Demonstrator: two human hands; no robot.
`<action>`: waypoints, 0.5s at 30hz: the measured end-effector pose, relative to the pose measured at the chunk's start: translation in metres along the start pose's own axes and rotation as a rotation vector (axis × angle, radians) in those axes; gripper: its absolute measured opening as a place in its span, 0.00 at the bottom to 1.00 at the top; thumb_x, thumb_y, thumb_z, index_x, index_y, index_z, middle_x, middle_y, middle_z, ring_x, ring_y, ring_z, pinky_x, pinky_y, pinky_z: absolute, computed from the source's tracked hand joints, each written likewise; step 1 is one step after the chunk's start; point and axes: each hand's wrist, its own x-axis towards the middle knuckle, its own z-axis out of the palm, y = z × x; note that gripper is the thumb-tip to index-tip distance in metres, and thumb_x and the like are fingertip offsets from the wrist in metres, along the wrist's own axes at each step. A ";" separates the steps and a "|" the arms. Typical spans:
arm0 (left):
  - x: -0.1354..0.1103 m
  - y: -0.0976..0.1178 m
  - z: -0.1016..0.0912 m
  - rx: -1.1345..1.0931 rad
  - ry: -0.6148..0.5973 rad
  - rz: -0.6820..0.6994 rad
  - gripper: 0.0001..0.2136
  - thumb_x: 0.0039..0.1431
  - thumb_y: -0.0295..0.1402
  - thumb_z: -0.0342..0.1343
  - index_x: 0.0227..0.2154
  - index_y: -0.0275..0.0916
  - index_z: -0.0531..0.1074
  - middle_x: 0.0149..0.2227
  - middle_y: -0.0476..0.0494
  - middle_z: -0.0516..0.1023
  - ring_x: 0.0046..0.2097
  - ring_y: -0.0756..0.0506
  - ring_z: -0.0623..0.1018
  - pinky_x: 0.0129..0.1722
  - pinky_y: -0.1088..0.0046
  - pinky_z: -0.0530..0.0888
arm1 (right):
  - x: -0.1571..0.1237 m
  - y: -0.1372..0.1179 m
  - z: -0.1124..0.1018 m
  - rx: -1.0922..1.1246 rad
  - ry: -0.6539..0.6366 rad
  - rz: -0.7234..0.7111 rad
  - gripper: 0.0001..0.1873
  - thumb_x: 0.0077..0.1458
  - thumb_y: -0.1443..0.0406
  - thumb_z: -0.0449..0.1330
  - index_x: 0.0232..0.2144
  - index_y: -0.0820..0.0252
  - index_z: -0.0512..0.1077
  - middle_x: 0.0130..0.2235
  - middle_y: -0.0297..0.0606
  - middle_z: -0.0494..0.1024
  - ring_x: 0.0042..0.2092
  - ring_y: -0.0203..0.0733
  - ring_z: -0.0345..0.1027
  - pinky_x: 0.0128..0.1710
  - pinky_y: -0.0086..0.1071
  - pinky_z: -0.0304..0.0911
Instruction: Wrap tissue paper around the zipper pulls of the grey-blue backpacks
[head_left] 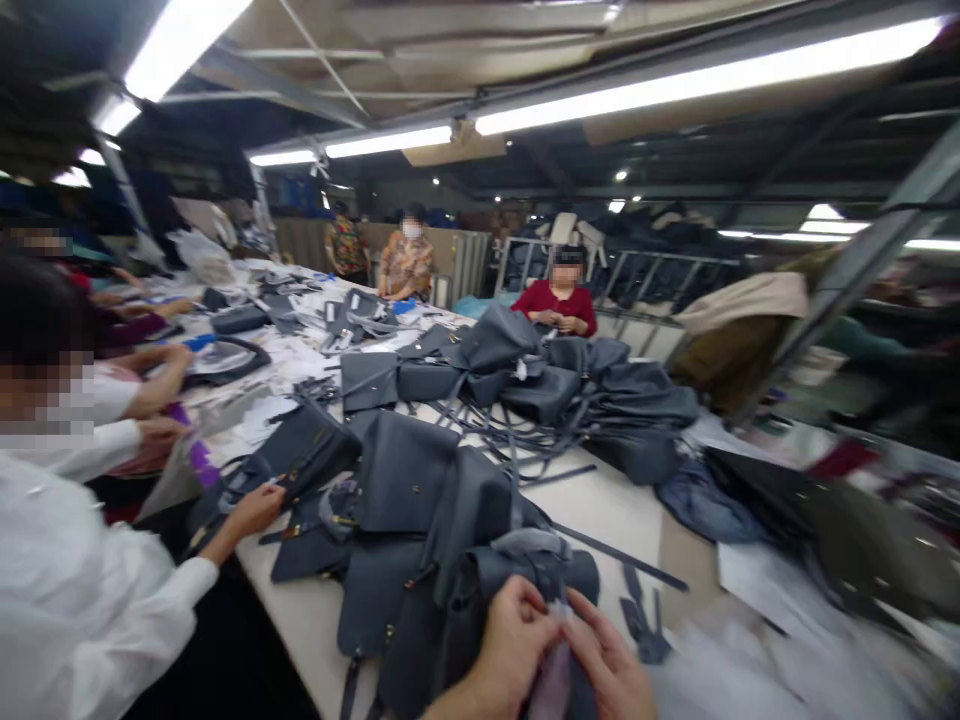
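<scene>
the person's left hand (510, 650) and right hand (611, 662) are working together at the top of a slate-grey leather handbag (491, 600), both closing in a pinch on a pale scrap of tissue (559, 610), though the detail is slightly blurred. the handbag is lying at the near end of a heap of matching handbags (405, 470) on a long white work table (600, 520), with a loose strap (619, 555) stretching just beside it. to the left, a co-worker's hand (251, 510) in a white sleeve is resting on another bag, further workers (142, 375) are sitting along that side, and a person in a red top (562, 305) is handling something at the far side of the table.
</scene>
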 end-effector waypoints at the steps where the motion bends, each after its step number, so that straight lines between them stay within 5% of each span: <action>1: -0.003 -0.008 0.012 0.024 -0.010 -0.011 0.11 0.50 0.33 0.66 0.32 0.35 0.71 0.19 0.57 0.67 0.20 0.55 0.65 0.21 0.79 0.62 | -0.003 -0.001 -0.003 0.183 -0.041 0.101 0.28 0.45 0.49 0.66 0.46 0.56 0.73 0.37 0.40 0.82 0.43 0.54 0.76 0.46 0.46 0.71; 6: -0.003 -0.003 0.018 0.108 -0.050 -0.007 0.14 0.41 0.40 0.67 0.26 0.35 0.74 0.18 0.53 0.69 0.19 0.54 0.63 0.20 0.77 0.55 | -0.002 -0.004 0.015 0.542 0.050 0.236 0.26 0.37 0.54 0.72 0.39 0.57 0.73 0.34 0.39 0.83 0.38 0.52 0.77 0.43 0.45 0.70; 10: -0.005 0.003 0.014 0.169 -0.043 0.014 0.13 0.39 0.41 0.67 0.20 0.36 0.73 0.17 0.52 0.69 0.21 0.52 0.64 0.21 0.77 0.57 | -0.003 -0.006 0.027 0.566 0.134 0.158 0.20 0.37 0.56 0.71 0.35 0.55 0.74 0.34 0.38 0.82 0.38 0.53 0.75 0.43 0.48 0.68; 15: -0.005 0.008 0.017 0.161 -0.159 0.003 0.13 0.41 0.42 0.66 0.24 0.37 0.74 0.27 0.49 0.75 0.31 0.48 0.72 0.31 0.76 0.67 | 0.002 -0.012 0.031 0.538 0.171 0.099 0.22 0.40 0.57 0.70 0.37 0.59 0.73 0.32 0.37 0.82 0.35 0.44 0.75 0.40 0.38 0.69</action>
